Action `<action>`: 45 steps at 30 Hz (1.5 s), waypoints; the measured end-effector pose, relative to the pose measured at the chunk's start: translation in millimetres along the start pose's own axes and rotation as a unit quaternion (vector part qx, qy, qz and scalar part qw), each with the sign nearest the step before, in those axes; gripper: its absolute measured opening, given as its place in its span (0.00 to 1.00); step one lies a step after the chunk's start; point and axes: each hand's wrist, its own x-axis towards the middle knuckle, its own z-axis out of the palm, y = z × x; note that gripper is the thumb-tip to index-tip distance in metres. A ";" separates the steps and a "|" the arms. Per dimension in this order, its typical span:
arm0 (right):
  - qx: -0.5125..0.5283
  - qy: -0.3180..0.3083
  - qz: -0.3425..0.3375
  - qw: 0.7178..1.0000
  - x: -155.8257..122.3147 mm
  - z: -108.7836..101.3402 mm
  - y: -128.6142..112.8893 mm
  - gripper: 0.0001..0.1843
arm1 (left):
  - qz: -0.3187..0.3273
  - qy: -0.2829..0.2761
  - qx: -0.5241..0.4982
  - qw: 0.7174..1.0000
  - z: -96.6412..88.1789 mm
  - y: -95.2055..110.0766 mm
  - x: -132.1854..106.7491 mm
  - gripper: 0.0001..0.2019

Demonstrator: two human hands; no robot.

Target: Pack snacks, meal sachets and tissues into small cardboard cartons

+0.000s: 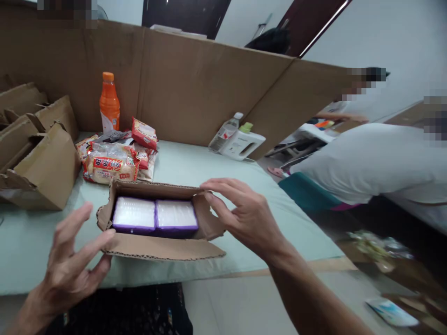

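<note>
An open cardboard box (164, 246) lies in front of me with its near flap folded outward. Inside, two purple-edged packs with white tops, the left pack (134, 213) and the right pack (176, 214), sit side by side. My left hand (75, 256) is at the box's near left corner, fingers spread, the index fingertip touching the flap edge. At the far right corner, my right hand (244, 214) has its thumb and index finger on the cardboard edge.
Behind the box lie several snack packets (111, 163) beside an orange bottle (109, 102). Divided cardboard boxes (52, 163) stand left. A clear bottle (225, 132) and white jug (242, 144) lean by the cardboard screen (202, 88). A person (377, 158) bends over at the right.
</note>
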 end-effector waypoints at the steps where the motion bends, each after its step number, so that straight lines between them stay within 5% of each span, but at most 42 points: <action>1: 0.015 0.013 -0.003 1.000 -6.2 -0.7 -1.1 0.12 | -0.023 0.011 -0.010 1.000 0.1 0.2 -3.2 0.34; 6: 0.085 0.019 -0.028 0.996 -25.5 -1.0 -9.2 0.11 | -0.097 -0.029 -0.107 0.989 11.4 -6.4 -12.2 0.36; 9: 0.126 0.021 -0.040 0.991 -27.8 2.6 -9.2 0.10 | -0.116 -0.005 -0.132 0.984 22.2 -9.2 -12.6 0.37; 17: 0.273 -0.098 -0.036 0.956 -22.5 27.4 3.8 0.10 | -0.041 -0.037 -0.107 0.993 26.1 -9.2 6.9 0.28; 23: 0.215 0.048 0.006 0.975 -7.8 11.7 19.4 0.19 | -0.108 0.026 -0.046 0.993 28.1 -4.2 17.0 0.27; 28: 0.136 -0.144 -0.110 0.974 -25.4 25.4 25.2 0.27 | -0.103 0.062 0.020 0.993 37.7 -4.5 25.0 0.26; 33: 0.037 -0.129 -0.164 0.977 -54.2 40.3 31.7 0.43 | -0.042 -0.050 -0.016 0.998 42.4 -14.6 25.0 0.15; 40: 0.073 -0.250 -0.197 0.945 -18.8 45.4 39.9 0.43 | -0.033 -0.046 -0.018 0.998 41.6 -27.8 22.9 0.15; 45: 0.084 -0.244 -0.194 0.947 -13.8 46.6 36.9 0.43 | -0.067 -0.034 -0.034 0.997 46.6 -29.3 23.1 0.17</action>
